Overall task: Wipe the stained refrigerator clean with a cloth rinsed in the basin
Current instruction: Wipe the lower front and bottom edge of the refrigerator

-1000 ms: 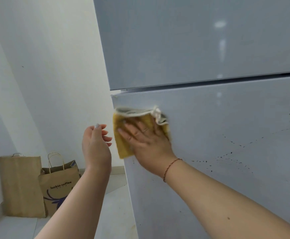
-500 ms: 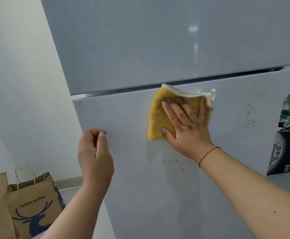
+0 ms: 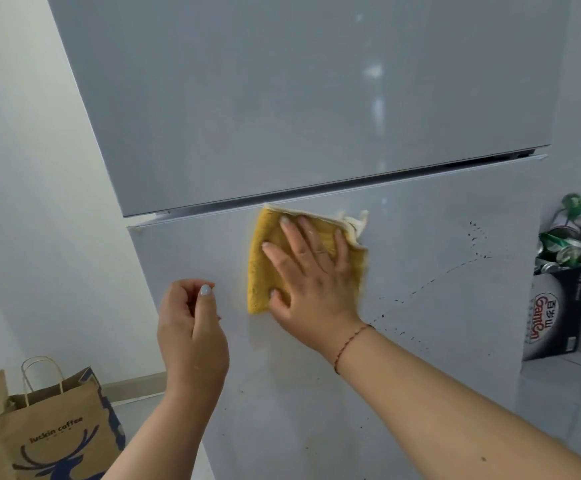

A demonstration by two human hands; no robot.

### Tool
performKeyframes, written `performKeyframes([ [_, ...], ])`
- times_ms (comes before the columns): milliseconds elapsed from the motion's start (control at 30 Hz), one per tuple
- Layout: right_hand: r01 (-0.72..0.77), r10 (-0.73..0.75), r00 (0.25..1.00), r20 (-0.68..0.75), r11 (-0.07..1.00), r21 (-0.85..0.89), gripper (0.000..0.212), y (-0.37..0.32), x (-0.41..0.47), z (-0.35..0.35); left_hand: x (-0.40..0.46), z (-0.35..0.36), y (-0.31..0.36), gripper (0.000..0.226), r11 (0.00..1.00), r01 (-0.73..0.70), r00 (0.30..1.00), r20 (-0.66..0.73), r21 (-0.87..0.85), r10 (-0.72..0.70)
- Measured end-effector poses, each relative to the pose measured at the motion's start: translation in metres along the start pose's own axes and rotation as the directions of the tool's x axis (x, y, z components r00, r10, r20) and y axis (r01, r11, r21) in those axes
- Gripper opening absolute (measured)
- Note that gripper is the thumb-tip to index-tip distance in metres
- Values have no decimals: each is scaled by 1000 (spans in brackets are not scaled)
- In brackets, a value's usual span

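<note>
Head view: the right hand [image 3: 311,282] lies flat, fingers spread, pressing the yellow cloth [image 3: 275,261] against the refrigerator [image 3: 316,98] lower door just under the door seam. Dark speckled stains [image 3: 420,292] trail at three o'clock from it. At nine o'clock the left hand [image 3: 192,330] hovers, loosely curled, holding nothing.

One head-worn view faces the refrigerator [image 3: 316,98] door close up, angled slightly down and tilted.

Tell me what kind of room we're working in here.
Probably a home kitchen or utility corner: a two-door refrigerator stands against a plain wall, a paper coffee bag sits on the tiled floor, and a box of empty drink cans stands beside it.
</note>
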State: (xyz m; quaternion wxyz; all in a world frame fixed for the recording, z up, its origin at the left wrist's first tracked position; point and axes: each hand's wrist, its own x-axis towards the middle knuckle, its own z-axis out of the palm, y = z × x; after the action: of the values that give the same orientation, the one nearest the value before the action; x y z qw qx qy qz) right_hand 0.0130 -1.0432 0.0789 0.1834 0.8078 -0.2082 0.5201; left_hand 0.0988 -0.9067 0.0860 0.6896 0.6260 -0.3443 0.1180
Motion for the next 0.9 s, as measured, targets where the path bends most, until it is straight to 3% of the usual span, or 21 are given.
performKeyframes([
  [200,186,-179,982,67,975,-125,70,58,3,-13,-5,22,7,15,1000,-11,999,53,15,10],
  [367,46,-30,997,66,963,-265,73,137,-21,-30,-14,51,13,17,1000,-3,994,107,5,3],
  [467,-155,176,983,46,945,-288,73,178,-32,-43,-21,61,16,19,1000,-1,991,133,-11,2],
  [533,-373,389,921,30,900,-226,76,198,-41,-49,-27,68,16,20,1000,1,989,147,-17,1],
  [633,-691,693,721,8,720,-65,83,198,-56,-46,-33,73,15,23,1000,-3,988,155,-11,5],
  [700,-789,791,612,-4,612,53,89,179,-63,-38,-37,76,14,24,1000,-2,987,161,-10,3],
  [733,-797,802,598,-1,595,100,88,167,-66,-34,-39,77,14,24,1000,-2,986,165,-7,3],
  [800,-740,746,666,8,660,128,81,146,-74,-27,-41,81,15,23,1000,-2,985,175,-2,3],
  [900,-514,514,857,-6,857,42,70,138,-76,-27,-45,85,19,21,1000,3,980,200,-5,-2],
])
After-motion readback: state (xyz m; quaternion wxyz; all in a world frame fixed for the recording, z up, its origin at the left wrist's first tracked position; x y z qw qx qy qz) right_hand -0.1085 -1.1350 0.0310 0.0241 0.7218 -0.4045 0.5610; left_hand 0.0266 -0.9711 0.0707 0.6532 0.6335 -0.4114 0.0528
